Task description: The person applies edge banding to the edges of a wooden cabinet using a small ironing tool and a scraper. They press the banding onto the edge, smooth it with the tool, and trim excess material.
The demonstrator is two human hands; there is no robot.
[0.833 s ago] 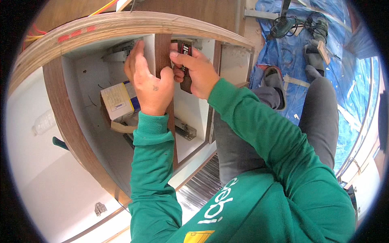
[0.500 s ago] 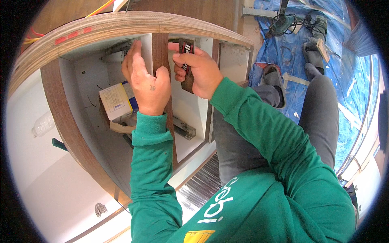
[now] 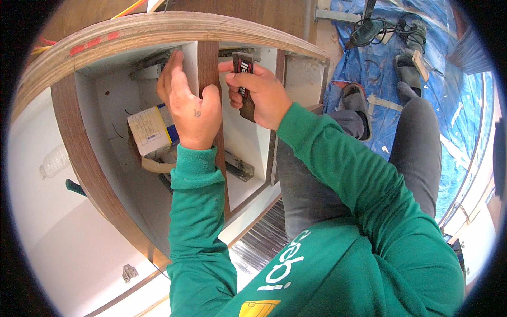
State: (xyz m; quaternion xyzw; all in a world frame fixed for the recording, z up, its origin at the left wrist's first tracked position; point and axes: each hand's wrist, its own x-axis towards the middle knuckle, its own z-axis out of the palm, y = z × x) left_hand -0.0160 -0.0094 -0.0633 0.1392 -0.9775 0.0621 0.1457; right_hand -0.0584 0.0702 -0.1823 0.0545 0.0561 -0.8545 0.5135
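Hands work at the upright wooden divider panel (image 3: 210, 68) inside an open plywood cabinet (image 3: 158, 29): the left hand (image 3: 190, 108) wraps its front edge, thumb on one face and fingers on the other, while the right hand (image 3: 264, 95) is closed around a small dark flat tool (image 3: 244, 79), possibly a scraper or trimmer, pressed near the panel's top. Judging by this, edge work is under way; the next stroke needs the panel held steady.
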